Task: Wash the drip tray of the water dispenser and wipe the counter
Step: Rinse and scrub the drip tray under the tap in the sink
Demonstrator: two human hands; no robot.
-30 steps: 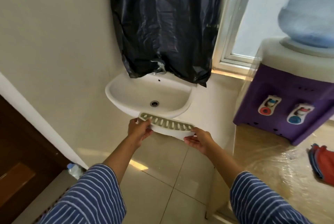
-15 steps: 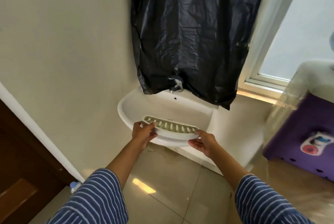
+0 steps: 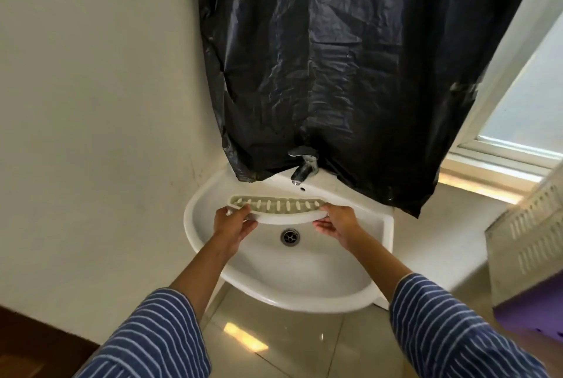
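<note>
The long, curved white plastic drip tray with its slotted grille [image 3: 275, 208] hangs level over the white ceramic basin [image 3: 304, 286], under the chrome tap [image 3: 303, 168]. The left hand [image 3: 233, 223] pinches its left end, the right hand [image 3: 338, 225] its right end, fingers curled beneath, thumbs on the rim.

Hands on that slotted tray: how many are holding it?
2. The left hand grips the left end of the drip tray and the right hand grips its right end, holding it over the sink below the faucet.
</note>
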